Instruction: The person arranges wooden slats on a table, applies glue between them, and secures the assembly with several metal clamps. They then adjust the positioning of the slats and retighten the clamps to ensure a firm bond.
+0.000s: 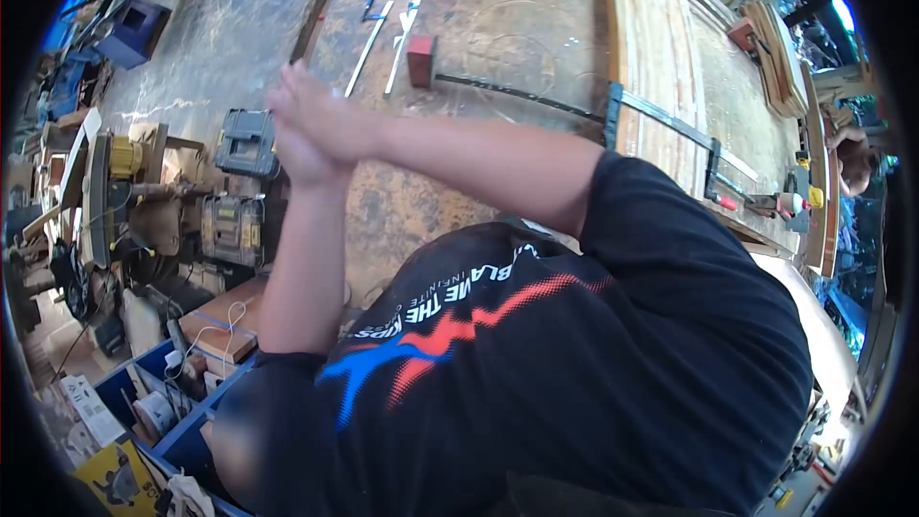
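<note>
Both bare hands meet at the upper left, in front of the body and above the workbench (517, 0). My left hand (301, 155) comes up from below, its palm against my right hand (324, 117), which reaches in from the right. The fingers look stretched out and are slightly blurred by motion. No object shows between the palms, though the contact area is hidden. A black tool case (246, 144) lies just left of the hands. Two thin light strips (369, 50) lie on the bench beyond them.
On the right, a long bar clamp (665, 117) spans pale boards (661, 48). A red block (420, 60) sits near a dark bar. A second case (233, 230) and a blue divided box (196, 416) are at the left. Another person's arm (855, 163) shows at far right.
</note>
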Tool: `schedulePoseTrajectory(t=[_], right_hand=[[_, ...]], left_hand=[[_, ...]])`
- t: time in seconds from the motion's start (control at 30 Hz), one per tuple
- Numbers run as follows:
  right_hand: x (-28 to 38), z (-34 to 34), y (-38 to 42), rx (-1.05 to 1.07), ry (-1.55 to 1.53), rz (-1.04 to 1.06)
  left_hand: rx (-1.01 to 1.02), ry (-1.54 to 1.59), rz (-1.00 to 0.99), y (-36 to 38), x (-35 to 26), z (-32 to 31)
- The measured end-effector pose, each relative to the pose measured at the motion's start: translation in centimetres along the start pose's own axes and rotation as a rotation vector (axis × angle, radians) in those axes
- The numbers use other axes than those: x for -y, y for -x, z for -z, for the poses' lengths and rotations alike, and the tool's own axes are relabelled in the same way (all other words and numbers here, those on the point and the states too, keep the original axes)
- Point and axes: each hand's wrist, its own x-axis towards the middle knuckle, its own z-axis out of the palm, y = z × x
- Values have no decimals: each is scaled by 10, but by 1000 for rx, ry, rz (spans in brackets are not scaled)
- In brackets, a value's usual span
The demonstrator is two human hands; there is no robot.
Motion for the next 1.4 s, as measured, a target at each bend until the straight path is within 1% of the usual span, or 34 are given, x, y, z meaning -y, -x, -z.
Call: schedulePoseTrajectory(t=[0.03,0.07,0.13,0.17,0.2,0.23,0.27,0.33,0.37,0.43,0.47,0.5,0.57,0.6,0.63,0.7,0.73,0.77,0.8,0.83,0.87,0.9,0.93,1.0,1.03,1.13,1.17,1.2,1.23,1.27,1.3,1.33,1.37,1.4], right_hand=[[-5,-1,-15,-16,-20,-13],[-10,-4,-26,-24,-42,-26],[-11,-29,-34,-3,-4,-57],[-8,-56,-23,34,61,-82],[-7,-78,-17,73,121,-107],[-19,-87,-33,135,127,-117],[-17,-100,-40,145,129,-91],[-12,-123,-53,154,145,-49],[-9,-137,-58,157,148,-31],[-3,-155,-84,135,176,22],[-4,-162,-91,125,189,29],[-17,-159,-116,144,119,96],[-44,-132,-205,315,183,-75],[-63,-125,-231,46,-185,-229],[-36,-133,-229,-33,-107,-279],[-18,-205,-217,-260,53,-67],[-29,-223,-233,-198,105,-33],[-56,-219,-271,-59,85,-30],[-90,-218,-314,57,16,-59],[-111,-207,-349,84,-68,-107],[-111,-196,-365,-24,-211,-264],[-98,-210,-356,-75,-17,-257],[-72,-239,-346,-122,183,-242],[-94,-257,-372,-167,268,-225],[-104,-267,-385,-189,310,-218],[-180,-217,-433,-493,4,-307],[-166,-194,-434,-576,-26,-451],[-157,-182,-435,-666,-71,-601],[-140,-197,-430,-675,-11,-577],[-129,-221,-424,-622,65,-443],[-127,-232,-424,-587,123,-337],[-144,-216,-434,-536,167,-261],[-183,-188,-454,-509,176,-191],[-228,-150,-479,-529,150,-112]], left_hand=[[62,-5,-20,3,1,4],[11,15,3,5,-3,7],[-92,48,33,4,-17,13],[-43,61,99,-37,11,114],[-348,140,107,-35,-14,102],[-413,89,113,-31,-38,78],[-483,34,129,-23,-52,64],[-20,-93,-35,-21,-41,78],[-71,-30,45,-28,-51,91],[-285,-2,85,-58,-79,146],[-399,20,122,-67,-83,169],[-429,13,115,-82,-82,180],[-239,93,56,-83,-82,143],[-55,4,19,-92,-79,136],[-43,102,87,-114,-87,165],[-212,54,166,-165,-106,229],[-294,30,214,-190,-109,262],[-277,-24,217,-219,-102,294],[-188,-42,235,-214,-106,299],[-68,-43,231,-214,-110,286],[57,-37,226,-224,-107,277],[68,46,322,-245,-112,301],[-26,45,396,-270,-113,328],[-232,23,509,-309,-110,371],[-262,-81,498,-321,-104,359],[254,-22,403,-312,-85,311],[218,-86,425,-311,-85,296],[153,-95,511,-329,-76,317],[97,-97,575,-369,-57,348],[30,-101,644,-392,-45,364],[-80,75,765,-405,-58,349],[-5,84,707,-412,-55,340],[63,83,659,-411,-50,330],[141,87,605,-413,-42,312]])
